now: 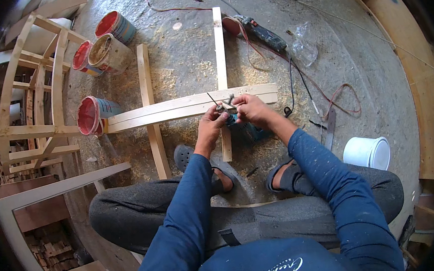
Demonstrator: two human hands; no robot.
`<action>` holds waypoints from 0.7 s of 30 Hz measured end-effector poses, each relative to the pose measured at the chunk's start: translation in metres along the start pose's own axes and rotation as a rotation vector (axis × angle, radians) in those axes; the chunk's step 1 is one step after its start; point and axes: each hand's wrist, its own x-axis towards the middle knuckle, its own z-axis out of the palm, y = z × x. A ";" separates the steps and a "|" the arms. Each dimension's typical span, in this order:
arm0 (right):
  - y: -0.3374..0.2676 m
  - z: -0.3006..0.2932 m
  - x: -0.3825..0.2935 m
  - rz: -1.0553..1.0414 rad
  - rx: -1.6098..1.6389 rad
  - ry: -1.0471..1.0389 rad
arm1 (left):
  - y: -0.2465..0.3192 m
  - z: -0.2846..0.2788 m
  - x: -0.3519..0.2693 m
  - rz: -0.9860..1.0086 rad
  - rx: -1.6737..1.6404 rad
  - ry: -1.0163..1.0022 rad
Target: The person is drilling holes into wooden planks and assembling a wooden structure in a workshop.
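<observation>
A teal corded drill (253, 130) lies under my hands, its chuck (220, 107) pointing up and left with a thin drill bit (212, 99) standing out of it. My left hand (213, 122) has its thumb and fingers closed around the chuck. With its fingertips, my right hand (251, 110) pinches a small dark metal piece, seemingly a chuck key (231, 100), beside the chuck. Just beyond, a long pale wooden beam (176, 110) with a dark line along it rests across two wooden battens (145, 76) (220, 51).
An angle grinder (262, 34) with red and black cords lies beyond the beam. Red-lined buckets (89, 115) and a wooden frame (58, 83) stand at left. At right are a white lidded bucket (362, 154), a flat metal blade (330, 130), a plastic bag (305, 46) and a board (420, 100).
</observation>
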 end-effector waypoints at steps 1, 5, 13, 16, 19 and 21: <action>0.010 0.000 0.012 -0.035 -0.160 0.068 | 0.002 0.004 0.002 0.031 0.034 0.001; 0.033 0.019 0.012 -0.352 -0.875 0.213 | -0.020 -0.010 0.010 0.059 0.262 0.040; -0.001 0.030 -0.019 -0.153 -0.950 0.122 | -0.026 0.004 -0.013 -0.023 -0.063 -0.121; 0.003 0.021 -0.023 -0.166 -1.034 0.080 | -0.033 0.002 -0.007 -0.042 -0.098 -0.028; 0.027 -0.002 0.006 -0.150 -1.077 0.258 | -0.027 0.000 0.005 -0.110 0.007 -0.022; 0.028 -0.016 0.021 -0.400 -1.229 0.222 | -0.026 -0.007 0.015 -0.128 0.026 0.008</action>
